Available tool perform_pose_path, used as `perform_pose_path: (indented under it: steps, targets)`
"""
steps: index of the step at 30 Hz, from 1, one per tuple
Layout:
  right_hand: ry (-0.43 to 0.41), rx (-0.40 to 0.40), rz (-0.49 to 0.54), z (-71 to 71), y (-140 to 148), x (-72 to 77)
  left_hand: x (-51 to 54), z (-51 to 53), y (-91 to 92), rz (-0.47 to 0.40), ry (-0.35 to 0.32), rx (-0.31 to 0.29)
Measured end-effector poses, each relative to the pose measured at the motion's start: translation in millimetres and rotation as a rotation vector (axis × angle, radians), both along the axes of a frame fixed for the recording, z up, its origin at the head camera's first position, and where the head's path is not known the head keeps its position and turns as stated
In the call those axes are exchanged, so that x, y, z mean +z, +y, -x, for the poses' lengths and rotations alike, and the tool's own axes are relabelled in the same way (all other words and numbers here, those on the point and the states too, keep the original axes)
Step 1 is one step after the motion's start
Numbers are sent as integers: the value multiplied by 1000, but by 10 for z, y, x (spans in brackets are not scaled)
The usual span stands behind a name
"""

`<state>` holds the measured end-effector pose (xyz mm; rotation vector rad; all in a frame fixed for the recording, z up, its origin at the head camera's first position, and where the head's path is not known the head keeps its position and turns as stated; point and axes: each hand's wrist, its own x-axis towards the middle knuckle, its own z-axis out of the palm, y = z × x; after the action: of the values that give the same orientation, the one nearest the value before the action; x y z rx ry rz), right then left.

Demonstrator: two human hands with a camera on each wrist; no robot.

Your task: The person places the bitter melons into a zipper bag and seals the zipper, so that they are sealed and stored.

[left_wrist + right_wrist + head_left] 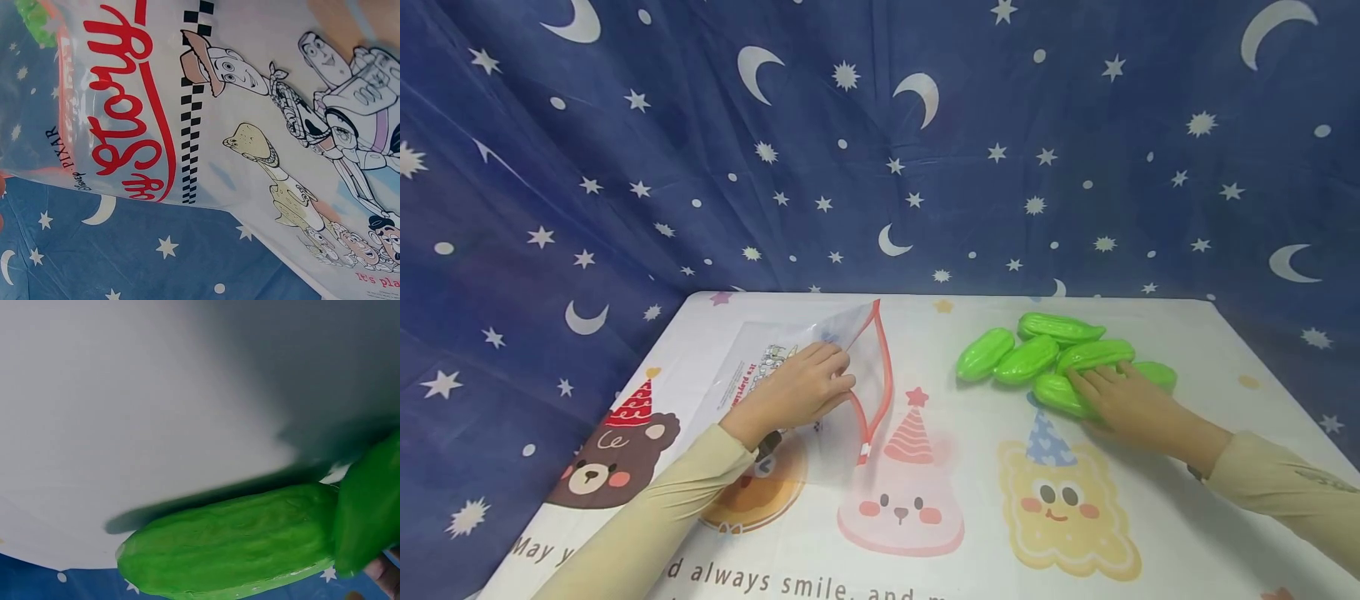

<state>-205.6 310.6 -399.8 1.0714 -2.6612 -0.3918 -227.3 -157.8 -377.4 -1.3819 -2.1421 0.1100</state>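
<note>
My left hand [801,387] pinches the upper layer of a clear plastic zip bag [872,375] near its mouth. The bag's red-edged opening gapes to the right. Cartoon figures and red "Story" lettering [125,94] cover its side in the left wrist view. At the right, my right hand [1131,408] grips the nearest bright green plastic cucumber [1060,394]. In the right wrist view that cucumber [372,506] shows at the right edge with fingertips [384,575] against it. Another cucumber [237,544] lies beside it.
Several more green cucumbers [1026,360] lie in a loose group behind and left of my right hand. The white tablecloth [940,467] bears printed cartoon characters and words. A blue curtain [850,217] with moons and stars stands at the table's back and left.
</note>
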Motion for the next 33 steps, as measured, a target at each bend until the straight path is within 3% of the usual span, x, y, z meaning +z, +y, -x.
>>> perform_pose_path:
  steps: [7, 20, 27, 33]
  targets:
    - [23, 57, 16, -1, 23, 7, -5, 6, -3, 11, -4, 10]
    - [195, 372, 155, 177, -14, 98, 15, 1, 0, 5, -2, 9]
    - [228, 390, 203, 239, -99, 210, 20, 7, -4, 2, -9, 11]
    - [306, 426, 255, 333, -223, 260, 30, 6, -4, -4, 3, 5]
